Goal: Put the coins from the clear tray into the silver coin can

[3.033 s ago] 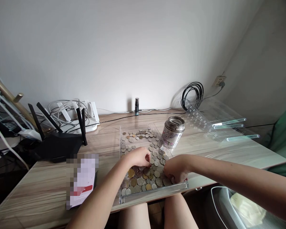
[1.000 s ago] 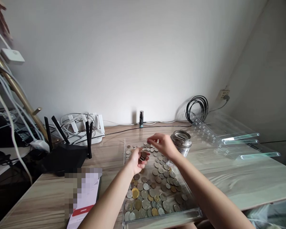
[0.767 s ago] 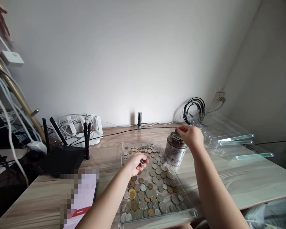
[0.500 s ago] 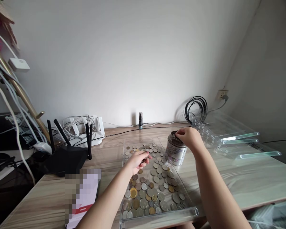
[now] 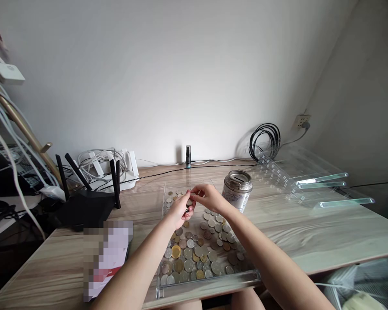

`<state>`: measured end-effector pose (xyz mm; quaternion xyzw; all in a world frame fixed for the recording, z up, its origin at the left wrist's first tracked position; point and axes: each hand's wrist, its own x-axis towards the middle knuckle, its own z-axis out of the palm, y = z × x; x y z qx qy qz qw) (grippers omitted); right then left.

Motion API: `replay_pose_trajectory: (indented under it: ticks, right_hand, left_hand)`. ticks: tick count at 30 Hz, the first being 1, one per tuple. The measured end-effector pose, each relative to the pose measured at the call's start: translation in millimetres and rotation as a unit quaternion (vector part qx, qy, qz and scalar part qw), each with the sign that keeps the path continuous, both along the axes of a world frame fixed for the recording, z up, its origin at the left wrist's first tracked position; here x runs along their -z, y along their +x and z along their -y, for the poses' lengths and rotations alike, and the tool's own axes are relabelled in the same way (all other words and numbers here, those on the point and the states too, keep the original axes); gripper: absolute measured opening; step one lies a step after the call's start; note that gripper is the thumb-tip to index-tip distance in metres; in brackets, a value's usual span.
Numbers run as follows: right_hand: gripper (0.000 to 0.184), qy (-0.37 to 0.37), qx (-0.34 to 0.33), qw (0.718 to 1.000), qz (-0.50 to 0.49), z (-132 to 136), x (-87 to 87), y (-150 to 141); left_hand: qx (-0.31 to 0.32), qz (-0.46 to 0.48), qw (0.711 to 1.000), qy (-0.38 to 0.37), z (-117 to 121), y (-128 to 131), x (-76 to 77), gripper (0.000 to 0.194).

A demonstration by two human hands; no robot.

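Note:
Curled around several coins, my left hand (image 5: 179,211) hovers above the clear plastic tray (image 5: 210,283). My right hand (image 5: 209,198) meets it there, thumb and finger pinched on a coin (image 5: 189,201) at the left fingertips; the fingers partly hide it. Silver and gold-coloured coins (image 5: 188,254) are spread across the tray under both hands. Just right of the tray's far part stands a patterned metal tin (image 5: 237,189), upright, with a slot in its lid and a wire handle; my right forearm is in front of its base.
A black router (image 5: 87,209) and a white cable box (image 5: 126,183) stand at the left. A phone-like item (image 5: 111,258) lies in front of them. A small dark bottle (image 5: 188,156) is by the wall. Clear acrylic racks (image 5: 323,185) and a coiled black cable (image 5: 265,142) sit at the right.
My right hand has left the tin's lid and moved left to my left hand, uncovering the slot. My left hand stays over the tray. The view has shifted slightly.

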<state>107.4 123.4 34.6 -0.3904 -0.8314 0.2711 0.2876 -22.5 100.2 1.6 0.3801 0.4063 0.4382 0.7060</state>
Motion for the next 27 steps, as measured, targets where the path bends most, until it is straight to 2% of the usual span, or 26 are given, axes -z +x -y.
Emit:
replay_pose_trajectory:
  ticks: [3,6,8,10,13,16,19,21,23,24,25,27]
  right_hand:
    - [0.016,0.081,0.106,0.991,-0.003,2,-12.1,15]
    - [0.021,0.166,0.289,0.943,0.012,0,-29.7,46]
    - [0.021,0.168,0.371,0.913,0.029,-6,-36.6,68]
    - [0.019,0.149,0.406,0.9,0.054,-13,-37.7,85]
    - [0.016,0.129,0.416,0.896,0.089,-22,-33.6,97]
    - [0.018,0.152,0.413,0.893,0.098,-21,-32.9,96]
    - [0.026,0.227,0.394,0.89,0.039,-12,-37.6,84]
    - [0.027,0.231,0.309,0.922,0.001,-4,-38.8,68]
    - [0.025,0.172,0.157,0.973,0.002,3,-34.9,49]
    - [0.024,0.137,0.084,0.987,0.011,5,-30.9,38]
    - [0.022,0.111,0.03,0.993,0.022,7,-25.9,29]
    - [0.018,0.094,0.004,0.995,0.036,8,-15.6,12]
  left_hand:
    - [0.069,0.023,0.996,-0.049,-2,-4,1.7,0.03]
    - [0.095,0.003,0.991,-0.091,-1,-5,0.4,0.021]
    - [0.088,-0.018,0.992,-0.093,2,-4,-2.4,0.015]
    - [0.065,-0.049,0.994,-0.068,5,-1,-5.2,0.01]
    - [0.017,-0.121,0.993,-0.008,5,3,-5.2,0.01]
    - [-0.042,-0.204,0.975,0.076,2,4,0.0,0.016]
    - [-0.093,-0.243,0.951,0.166,-2,2,4.6,0.023]
    - [-0.108,-0.242,0.945,0.193,-3,2,5.0,0.028]
    - [-0.115,-0.217,0.95,0.192,-2,2,3.7,0.03]
    - [-0.115,-0.193,0.957,0.184,-2,2,2.7,0.03]
    - [-0.115,-0.164,0.965,0.171,-1,3,1.6,0.029]
    - [-0.104,-0.099,0.98,0.137,0,4,-0.4,0.027]
